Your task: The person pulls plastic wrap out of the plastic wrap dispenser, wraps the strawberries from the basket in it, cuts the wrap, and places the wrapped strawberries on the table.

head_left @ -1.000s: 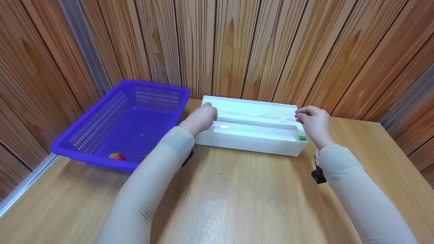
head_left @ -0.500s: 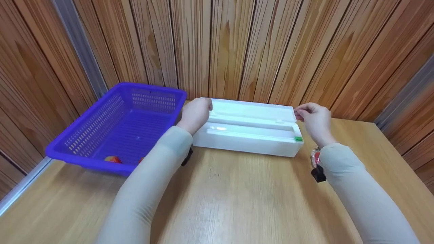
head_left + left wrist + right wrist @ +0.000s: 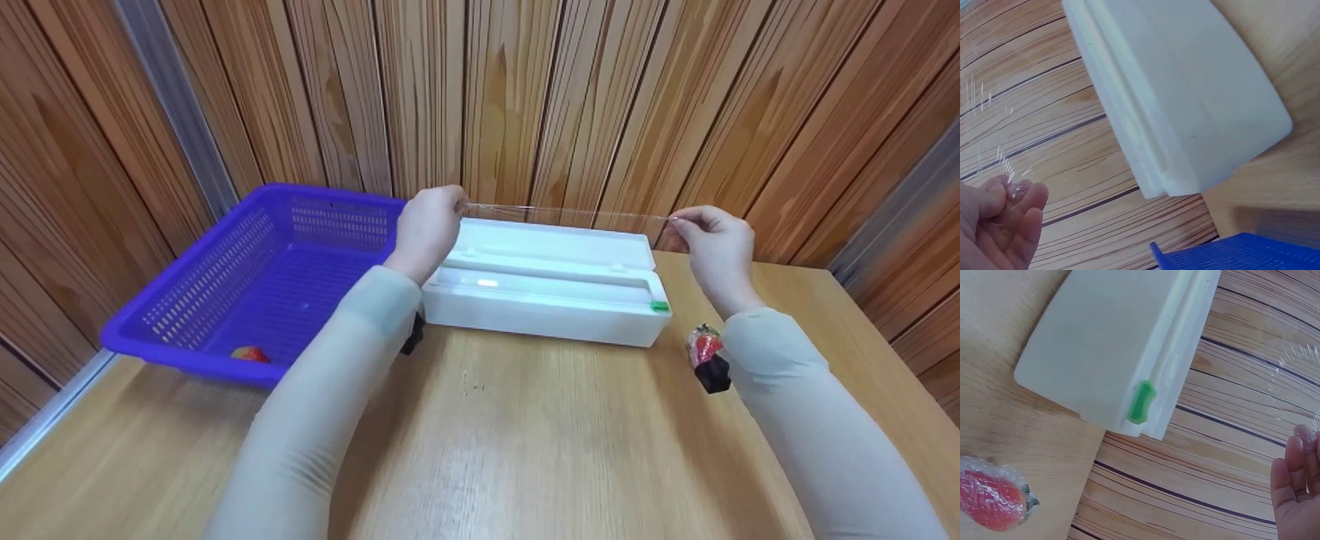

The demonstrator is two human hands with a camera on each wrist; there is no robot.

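A thin clear sheet of cling film (image 3: 570,211) stretches between both hands, above the raised lid of a white cling film dispenser (image 3: 547,324). My left hand (image 3: 429,231) pinches one end of the film between thumb and fingers, as the left wrist view shows. At the other end my right hand (image 3: 718,251) pinches the film with thumb and fingertips; the right wrist view cuts off part of that hand. The dispenser's lid is up, and a green slide cutter (image 3: 659,305) sits at its right end. Beneath the right forearm lies a film-wrapped strawberry (image 3: 995,500).
On the left stands a purple basket (image 3: 195,366) with a strawberry (image 3: 250,353) near its front wall; the left forearm covers part of it. A wood-panelled wall (image 3: 510,97) rises behind the wooden table (image 3: 525,435). A black wrist camera (image 3: 712,375) hangs under the right sleeve.
Both hands have risen from the dispenser, lifting the film above its lid. The right hand has also shifted to the right. The wrapped strawberry shows more beside the right sleeve.
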